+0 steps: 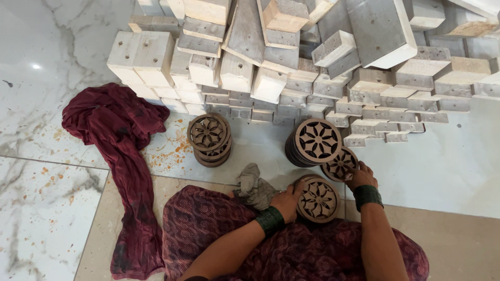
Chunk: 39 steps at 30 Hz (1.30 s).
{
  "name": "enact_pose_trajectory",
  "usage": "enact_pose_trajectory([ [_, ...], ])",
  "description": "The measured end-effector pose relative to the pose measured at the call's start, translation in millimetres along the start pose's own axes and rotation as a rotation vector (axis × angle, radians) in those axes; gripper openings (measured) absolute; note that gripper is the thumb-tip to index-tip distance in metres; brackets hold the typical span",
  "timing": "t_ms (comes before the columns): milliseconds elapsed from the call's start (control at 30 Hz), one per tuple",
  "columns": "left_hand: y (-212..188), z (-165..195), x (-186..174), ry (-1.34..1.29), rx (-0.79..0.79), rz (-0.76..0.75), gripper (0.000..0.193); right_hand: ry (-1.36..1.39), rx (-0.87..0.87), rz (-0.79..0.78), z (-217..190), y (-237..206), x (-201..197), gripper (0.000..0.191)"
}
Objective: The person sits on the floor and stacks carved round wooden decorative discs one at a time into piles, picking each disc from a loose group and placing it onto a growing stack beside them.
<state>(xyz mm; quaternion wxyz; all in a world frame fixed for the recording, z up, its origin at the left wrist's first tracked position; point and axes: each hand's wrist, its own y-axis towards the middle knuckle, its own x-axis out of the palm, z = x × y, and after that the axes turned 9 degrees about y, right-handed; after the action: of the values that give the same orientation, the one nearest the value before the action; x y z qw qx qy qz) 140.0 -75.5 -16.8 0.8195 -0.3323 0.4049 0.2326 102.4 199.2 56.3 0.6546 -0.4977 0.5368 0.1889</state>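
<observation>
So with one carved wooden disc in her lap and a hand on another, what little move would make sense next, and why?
Probably lifting the right hand off the floor disc and bringing it to the lap disc, which only the left hand steadies at its edge. The grey rag lies beside that hand, so a two-handed grip seems likely before any wiping. That is a guess from the pose.

This is looking like a small craft workshop set up on a floor: rough-cut pale wooden blocks (291, 67) are lying heaped against each other, stacks of carved round wooden discs (209, 139) are standing on the paint-spattered marble floor (47, 156).
</observation>
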Motion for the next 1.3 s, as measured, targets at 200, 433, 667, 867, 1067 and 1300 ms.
enact_pose_trajectory([
  [200, 0, 0, -1, 0.028, -0.008, 0.002, 0.122, 0.02, -0.01, 0.015, -3, 1, -2, 0.031],
  [433, -2, 4, -8, 0.021, -0.025, -0.043, 0.124, 0.061, -0.005, 0.029, -3, -3, -6, 0.041],
  [667, -15, 8, -16, -0.018, -0.033, -0.093, 0.116, 0.35, -0.148, 0.093, 6, -23, -10, 0.062],
  [867, -28, 4, -5, -0.085, -0.033, -0.027, 0.115, 0.457, -0.281, 0.079, 1, -62, 3, 0.082],
  [1067, -36, -3, 16, -0.017, -0.024, -0.018, 0.113, 0.448, -0.348, 0.053, -14, -103, 29, 0.12],
  [1300, -55, 0, 17, 0.046, -0.028, 0.025, 0.113, 0.302, -0.39, 0.098, -34, -145, 48, 0.137],
])
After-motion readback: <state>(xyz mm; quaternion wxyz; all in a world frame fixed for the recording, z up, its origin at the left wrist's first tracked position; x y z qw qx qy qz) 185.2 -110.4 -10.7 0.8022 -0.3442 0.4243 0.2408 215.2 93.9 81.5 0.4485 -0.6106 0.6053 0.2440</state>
